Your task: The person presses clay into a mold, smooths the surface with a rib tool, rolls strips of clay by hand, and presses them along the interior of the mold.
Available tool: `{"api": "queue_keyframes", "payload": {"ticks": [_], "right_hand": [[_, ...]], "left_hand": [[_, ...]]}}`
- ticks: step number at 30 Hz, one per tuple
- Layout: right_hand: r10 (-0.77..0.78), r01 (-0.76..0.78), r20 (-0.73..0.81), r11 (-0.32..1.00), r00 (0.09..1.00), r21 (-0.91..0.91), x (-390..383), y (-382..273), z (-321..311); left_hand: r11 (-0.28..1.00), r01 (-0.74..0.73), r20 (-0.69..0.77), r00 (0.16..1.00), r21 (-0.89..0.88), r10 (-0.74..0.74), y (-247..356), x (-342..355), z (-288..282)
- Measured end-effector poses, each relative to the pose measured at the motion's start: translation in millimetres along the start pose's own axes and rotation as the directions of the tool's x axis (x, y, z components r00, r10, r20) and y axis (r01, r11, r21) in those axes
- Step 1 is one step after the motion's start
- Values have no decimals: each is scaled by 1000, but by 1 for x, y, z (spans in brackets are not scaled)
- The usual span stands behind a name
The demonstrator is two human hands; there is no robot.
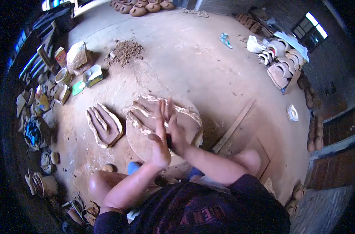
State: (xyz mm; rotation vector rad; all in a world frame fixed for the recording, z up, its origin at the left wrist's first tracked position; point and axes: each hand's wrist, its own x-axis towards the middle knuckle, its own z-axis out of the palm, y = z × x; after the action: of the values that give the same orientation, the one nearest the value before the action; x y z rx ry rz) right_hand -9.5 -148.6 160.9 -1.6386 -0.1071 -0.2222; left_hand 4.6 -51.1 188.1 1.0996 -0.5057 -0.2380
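Observation:
My left hand (159,142) and my right hand (176,132) face each other palm to palm, fingers stretched out and pointing away from me. A small dark patch shows between the palms near the wrists; I cannot make out whether it is clay or shadow. Just beneath them, a pale-edged mould (188,114) lined with brown clay lies on a round board (135,146); the hands partly hide both. To the left, a smaller mould piece (114,128) with long clay-lined grooves rests on the floor.
A wooden strip (235,125) lies to the right of the board. Crumbled clay (126,52) is heaped farther off, near a clay block (77,57) and an open box (93,75). Round pots (137,10) stand at the back; mould pieces (283,69) are stacked far right.

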Motion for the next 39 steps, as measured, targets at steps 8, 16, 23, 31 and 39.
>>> {"api": "queue_keyframes", "payload": {"ticks": [8,16,23,31,39], "right_hand": [[58,-30,-46,887,997,460,17,-17,-5],[243,-163,-119,871,963,463,33,-22,2],[163,-60,-121,802,979,594,54,19,8],[357,-199,-100,710,929,676,91,38,25],[346,-320,88,703,934,635,123,90,19]], "left_hand": [[980,-190,188,966,54,177,-4,11,6],[998,-37,169,985,-46,45,-20,21,-12],[976,43,42,999,-211,-35,-57,50,-39],[986,5,-19,1000,-165,-8,-79,66,-67],[985,1,-133,991,173,22,-106,95,-99]]}}
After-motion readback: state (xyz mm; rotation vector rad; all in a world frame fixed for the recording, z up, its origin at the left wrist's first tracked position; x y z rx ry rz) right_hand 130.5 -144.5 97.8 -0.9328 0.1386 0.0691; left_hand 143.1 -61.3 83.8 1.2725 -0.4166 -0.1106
